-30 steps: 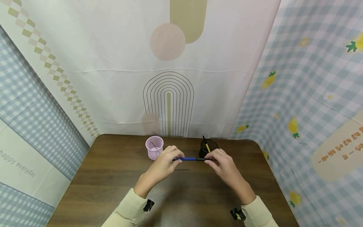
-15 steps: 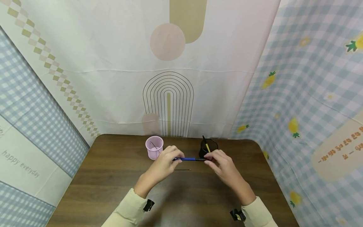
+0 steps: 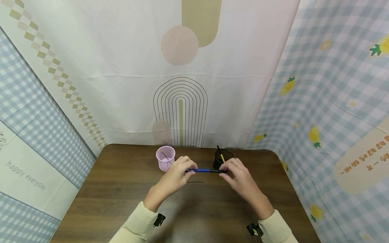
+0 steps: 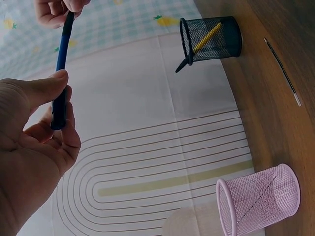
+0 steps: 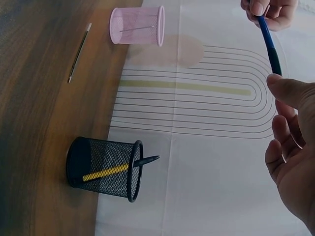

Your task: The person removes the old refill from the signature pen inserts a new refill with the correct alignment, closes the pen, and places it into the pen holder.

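A blue pen (image 3: 202, 170) with a black grip is held level above the table between both hands. My left hand (image 3: 176, 172) pinches its clip end between thumb and fingers. At the black end, my right hand (image 3: 240, 175) pinches the pen with thumb and fingertips, which hide the tip. On the table below lies a thin dark pen refill (image 4: 283, 71) with a pale end. Behind the left hand stands a pink mesh cup (image 3: 165, 163) with a thin refill leaning inside. Behind the right hand, a black mesh cup (image 5: 106, 167) holds a yellow and black pen (image 5: 108, 172).
The brown wooden table (image 3: 100, 189) ends at a hanging white cloth (image 3: 130, 101) just behind the cups. Blue checked cloth (image 3: 304, 118) hangs along the right side, and more checked cloth on the left.
My right fingers have shifted slightly along the pen's black end, a little left and then back right. The left hand, cups and table refill stay in place.
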`<control>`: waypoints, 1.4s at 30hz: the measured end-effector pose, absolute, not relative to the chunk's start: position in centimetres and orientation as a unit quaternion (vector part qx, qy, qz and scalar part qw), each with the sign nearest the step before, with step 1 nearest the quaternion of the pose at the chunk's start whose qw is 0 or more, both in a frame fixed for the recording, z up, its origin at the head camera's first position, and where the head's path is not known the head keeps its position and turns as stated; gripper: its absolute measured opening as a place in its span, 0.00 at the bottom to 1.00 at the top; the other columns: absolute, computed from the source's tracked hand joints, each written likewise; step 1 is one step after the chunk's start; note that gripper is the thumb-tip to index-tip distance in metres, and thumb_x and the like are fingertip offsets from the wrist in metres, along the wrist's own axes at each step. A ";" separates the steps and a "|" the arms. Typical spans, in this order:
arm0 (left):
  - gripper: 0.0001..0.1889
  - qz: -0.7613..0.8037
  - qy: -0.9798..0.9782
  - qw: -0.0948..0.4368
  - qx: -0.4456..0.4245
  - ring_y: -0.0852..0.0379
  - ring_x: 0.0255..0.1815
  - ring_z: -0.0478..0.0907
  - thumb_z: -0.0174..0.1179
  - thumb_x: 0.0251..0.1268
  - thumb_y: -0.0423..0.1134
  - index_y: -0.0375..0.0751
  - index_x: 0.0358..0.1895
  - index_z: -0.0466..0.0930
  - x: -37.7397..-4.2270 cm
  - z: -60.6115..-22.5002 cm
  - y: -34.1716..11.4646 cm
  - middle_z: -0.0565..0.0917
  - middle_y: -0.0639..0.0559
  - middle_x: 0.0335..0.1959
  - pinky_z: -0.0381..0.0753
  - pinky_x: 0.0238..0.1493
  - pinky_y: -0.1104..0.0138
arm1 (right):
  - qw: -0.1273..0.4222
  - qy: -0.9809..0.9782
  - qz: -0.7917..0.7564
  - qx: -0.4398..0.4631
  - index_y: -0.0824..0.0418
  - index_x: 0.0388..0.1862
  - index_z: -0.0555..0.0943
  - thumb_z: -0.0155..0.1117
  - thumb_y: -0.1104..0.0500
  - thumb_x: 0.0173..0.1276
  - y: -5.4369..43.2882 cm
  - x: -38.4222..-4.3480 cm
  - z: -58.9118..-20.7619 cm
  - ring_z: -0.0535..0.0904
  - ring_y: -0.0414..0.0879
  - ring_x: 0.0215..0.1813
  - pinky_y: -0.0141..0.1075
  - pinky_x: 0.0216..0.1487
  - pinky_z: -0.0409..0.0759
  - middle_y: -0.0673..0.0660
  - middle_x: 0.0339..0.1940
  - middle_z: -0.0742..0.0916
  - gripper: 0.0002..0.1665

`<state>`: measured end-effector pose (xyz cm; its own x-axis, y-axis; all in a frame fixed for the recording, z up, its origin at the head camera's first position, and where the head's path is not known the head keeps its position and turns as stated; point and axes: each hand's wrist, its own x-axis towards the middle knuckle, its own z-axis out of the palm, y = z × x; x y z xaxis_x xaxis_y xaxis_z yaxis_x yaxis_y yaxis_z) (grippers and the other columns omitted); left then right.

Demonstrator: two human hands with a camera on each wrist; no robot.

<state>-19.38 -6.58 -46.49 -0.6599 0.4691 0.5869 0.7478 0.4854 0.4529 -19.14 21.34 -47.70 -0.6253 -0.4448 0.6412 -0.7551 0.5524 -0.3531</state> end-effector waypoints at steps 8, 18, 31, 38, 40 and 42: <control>0.10 -0.354 -0.839 0.198 -0.364 0.56 0.41 0.79 0.73 0.57 0.26 0.42 0.38 0.85 -19.4 -46.5 -6.6 0.84 0.54 0.35 0.81 0.44 0.65 | 0.250 -0.843 0.312 0.359 0.55 0.40 0.85 0.79 0.67 0.58 21.3 -19.2 -47.7 0.77 0.43 0.44 0.24 0.43 0.72 0.49 0.41 0.85 0.14; 0.09 -0.350 -0.840 0.199 -0.363 0.57 0.41 0.79 0.73 0.58 0.26 0.43 0.37 0.85 -19.3 -46.5 -6.7 0.84 0.55 0.35 0.80 0.44 0.65 | 0.235 -0.847 0.314 0.359 0.54 0.42 0.88 0.75 0.65 0.64 21.3 -19.1 -47.8 0.75 0.40 0.42 0.22 0.41 0.69 0.46 0.40 0.86 0.10; 0.10 -0.351 -0.845 0.188 -0.356 0.57 0.41 0.79 0.72 0.58 0.25 0.42 0.38 0.86 -19.2 -46.8 -6.8 0.84 0.54 0.36 0.80 0.44 0.65 | 0.238 -0.844 0.311 0.366 0.54 0.45 0.88 0.73 0.66 0.65 21.6 -19.5 -48.9 0.74 0.39 0.40 0.25 0.39 0.70 0.46 0.40 0.87 0.11; 0.10 -0.353 -0.846 0.185 -0.354 0.56 0.42 0.79 0.73 0.58 0.25 0.42 0.38 0.86 -19.2 -46.9 -6.8 0.84 0.54 0.36 0.81 0.44 0.64 | 0.231 -0.853 0.305 0.355 0.56 0.51 0.86 0.78 0.65 0.60 21.7 -19.3 -48.7 0.74 0.41 0.41 0.27 0.37 0.75 0.50 0.43 0.86 0.20; 0.09 -0.353 -0.846 0.185 -0.355 0.56 0.42 0.80 0.72 0.58 0.26 0.42 0.38 0.86 -19.3 -46.9 -6.8 0.84 0.54 0.36 0.81 0.45 0.64 | 0.230 -0.854 0.305 0.352 0.57 0.49 0.84 0.79 0.65 0.58 21.8 -19.2 -48.5 0.76 0.43 0.42 0.30 0.39 0.78 0.51 0.43 0.85 0.20; 0.09 -0.353 -0.846 0.185 -0.355 0.56 0.42 0.80 0.72 0.59 0.27 0.42 0.39 0.86 -19.3 -46.9 -6.8 0.84 0.54 0.36 0.81 0.45 0.64 | 0.231 -0.855 0.305 0.350 0.57 0.46 0.83 0.80 0.65 0.58 21.8 -19.2 -48.3 0.78 0.44 0.43 0.34 0.40 0.81 0.50 0.43 0.84 0.19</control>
